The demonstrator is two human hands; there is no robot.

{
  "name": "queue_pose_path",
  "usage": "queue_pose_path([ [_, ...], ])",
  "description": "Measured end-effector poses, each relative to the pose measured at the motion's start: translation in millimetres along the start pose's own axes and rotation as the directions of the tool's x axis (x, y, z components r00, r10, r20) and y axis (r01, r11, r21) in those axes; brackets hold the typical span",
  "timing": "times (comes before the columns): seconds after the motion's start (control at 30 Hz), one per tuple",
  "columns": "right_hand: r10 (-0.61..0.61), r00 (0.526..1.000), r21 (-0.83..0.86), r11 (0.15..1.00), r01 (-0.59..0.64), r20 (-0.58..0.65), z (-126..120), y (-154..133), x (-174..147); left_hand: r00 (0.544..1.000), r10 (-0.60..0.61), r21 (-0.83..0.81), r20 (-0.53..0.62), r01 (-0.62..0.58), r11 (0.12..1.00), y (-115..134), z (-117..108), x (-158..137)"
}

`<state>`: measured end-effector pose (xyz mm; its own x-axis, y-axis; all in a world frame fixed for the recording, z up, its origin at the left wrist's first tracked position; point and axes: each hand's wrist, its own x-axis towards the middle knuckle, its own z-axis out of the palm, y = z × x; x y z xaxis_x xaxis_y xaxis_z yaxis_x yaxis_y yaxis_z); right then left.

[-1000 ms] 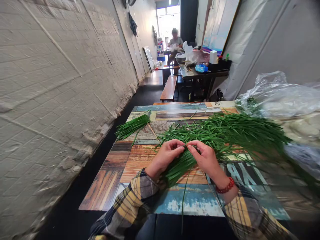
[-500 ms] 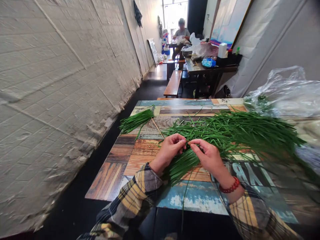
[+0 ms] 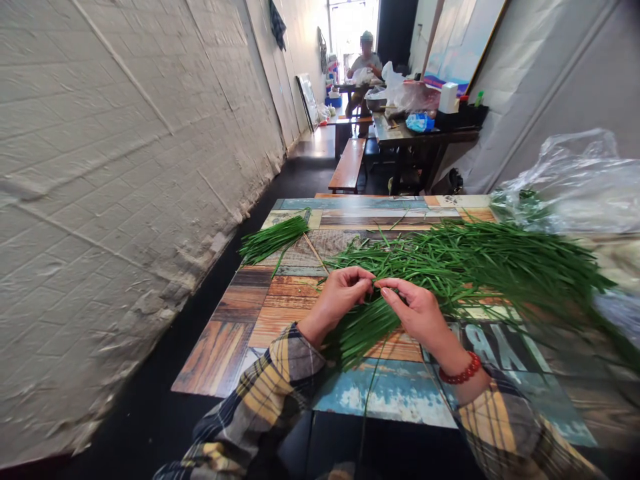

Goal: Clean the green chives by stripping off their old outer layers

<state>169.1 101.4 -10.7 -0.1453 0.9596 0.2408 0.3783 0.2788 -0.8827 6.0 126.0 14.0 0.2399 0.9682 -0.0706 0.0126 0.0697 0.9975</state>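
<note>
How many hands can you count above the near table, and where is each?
2: the left hand and, to its right, the right hand with a red bracelet, fingertips close together at the far end of a green bundle. Some fingers are partly hidden.

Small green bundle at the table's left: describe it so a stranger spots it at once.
Find the patchwork-patterned table. At its left edge, farther than the left hand, lies a small bundle of green blades. Unlike the larger, looser heap to its right, its blades lie neatly side by side.
</note>
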Motion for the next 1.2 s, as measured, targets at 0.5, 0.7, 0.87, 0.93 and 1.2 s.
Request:
queue_pose_path([
  [0.5, -0.015, 1.000, 0.028, 0.999, 0.015, -0.012, 1, -1, 0, 0.999, 0.052, 0.074, -0.011, -0.051, 0.996, -2, -2, 0],
  [0.7, -0.013, 1.000, 0.027, 1.000, 0.013, -0.014, 1, -1, 0, 0.997, 0.071, 0.101, -0.013, -0.069, 0.992, -3, -2, 1],
  [0.87, -0.013, 1.000, -0.005, 1.000, 0.012, -0.019, 0, -1, 0, 0.988, 0.153, 0.202, -0.032, -0.144, 0.969, -4, 1, -1],
  [0.93, -0.004, 1.000, -0.013, 1.000, 0.003, -0.016, 0, -1, 1, 0.970, 0.237, 0.310, -0.044, -0.213, 0.927, -4, 2, -2],
  [1.2, 0.057, 0.998, -0.004, 0.998, -0.057, -0.004, 0, 6, -1, 0.879, 0.473, 0.587, 0.065, -0.417, 0.694, -11, -2, -4],
])
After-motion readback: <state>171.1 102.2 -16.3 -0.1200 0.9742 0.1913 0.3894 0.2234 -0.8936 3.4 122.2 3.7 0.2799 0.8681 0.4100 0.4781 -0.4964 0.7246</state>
